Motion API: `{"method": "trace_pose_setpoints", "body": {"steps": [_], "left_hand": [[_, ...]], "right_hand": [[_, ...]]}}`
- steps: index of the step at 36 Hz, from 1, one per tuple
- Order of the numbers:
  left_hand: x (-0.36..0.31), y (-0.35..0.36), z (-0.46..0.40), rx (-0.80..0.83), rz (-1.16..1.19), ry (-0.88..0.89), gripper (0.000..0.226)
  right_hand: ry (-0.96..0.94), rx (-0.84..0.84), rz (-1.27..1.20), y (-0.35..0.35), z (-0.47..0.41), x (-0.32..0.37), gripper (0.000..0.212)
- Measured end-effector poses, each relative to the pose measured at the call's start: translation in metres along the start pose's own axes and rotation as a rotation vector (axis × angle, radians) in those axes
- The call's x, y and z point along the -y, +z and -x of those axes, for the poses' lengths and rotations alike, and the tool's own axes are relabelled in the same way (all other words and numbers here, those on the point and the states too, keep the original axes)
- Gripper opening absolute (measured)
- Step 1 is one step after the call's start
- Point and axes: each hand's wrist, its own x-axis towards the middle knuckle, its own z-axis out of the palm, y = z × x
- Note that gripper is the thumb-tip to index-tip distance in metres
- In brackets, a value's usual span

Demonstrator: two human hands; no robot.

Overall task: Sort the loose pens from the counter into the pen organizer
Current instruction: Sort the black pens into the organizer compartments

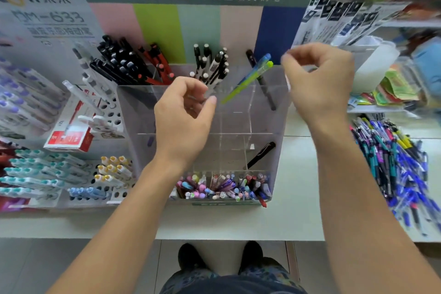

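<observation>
Two hands hover over the clear organizer (262, 126). The left hand (183, 114) has fingers loosely curled and holds nothing that shows. The right hand (319, 79) is raised near the organizer's back right corner, fingers curled with thumb and fingertips close together; blur hides whether they pinch anything.

Just left of the right hand, a blue-and-green pen (250, 76) leans tilted in a back compartment, beside a dark pen (261, 79). Black-and-white pens (212, 67) stand in the back middle compartment, black and red pens (133, 62) at back left. One black pen (261, 155) lies slanted in a middle-row compartment on the right. The front row is packed with pastel pens (224, 188).

The organizer sits on a pale counter (238, 222) in a stationery shop. A pile of loose pens (393, 164), mostly blue, lies on the counter at right, well apart from both hands. A perforated rack (112, 114) with white and teal markers stands at left.
</observation>
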Motion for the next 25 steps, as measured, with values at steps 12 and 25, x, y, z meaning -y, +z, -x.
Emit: {"method": "trace_pose_setpoints", "body": {"steps": [12,25], "left_hand": [[-0.03,0.057,-0.037,0.048,-0.309,0.172,0.044],[-0.012,0.06,-0.053,-0.005,-0.34,0.181,0.022]], "right_hand": [[-0.039,0.652,0.454,0.021,-0.054,0.004,0.021],[0.196,0.262,-0.53,-0.027,-0.022,-0.021,0.005]]}}
